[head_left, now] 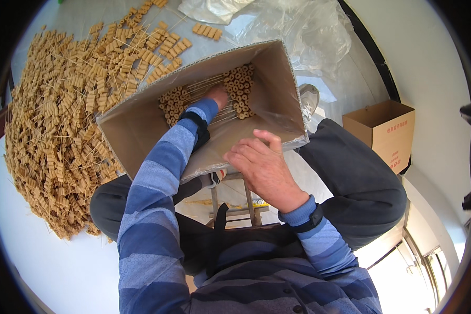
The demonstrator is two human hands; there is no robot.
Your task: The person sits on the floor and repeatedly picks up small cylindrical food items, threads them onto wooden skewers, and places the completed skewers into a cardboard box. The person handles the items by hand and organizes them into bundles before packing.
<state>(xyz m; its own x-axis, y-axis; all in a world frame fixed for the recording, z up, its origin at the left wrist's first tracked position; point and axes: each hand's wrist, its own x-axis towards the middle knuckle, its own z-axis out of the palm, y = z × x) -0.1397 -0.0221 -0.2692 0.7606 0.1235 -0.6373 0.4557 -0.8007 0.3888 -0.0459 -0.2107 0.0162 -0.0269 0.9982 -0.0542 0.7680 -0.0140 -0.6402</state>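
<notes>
In front of me stands an open cardboard box (136, 120), tilted and lined with clear plastic. Inside it, skewers carrying tan, ribbed, ring-ended pieces lie in two stacks, one on the left (174, 106) and one on the right (239, 91). Thin bare sticks (227, 114) run between the stacks. My left hand (218, 95) reaches deep into the box, down among those sticks; its fingers are mostly hidden. At the near rim, my right hand (264, 170) grips the box, its fingers bent over the edge.
A large heap of similar skewers (63, 120) spreads across the left side. Crumpled clear plastic (309, 34) lies beyond the box. Another open cardboard box (390, 131) stands at right by the white wall (429, 63). My legs (350, 183) flank a small wooden stool frame (251, 201).
</notes>
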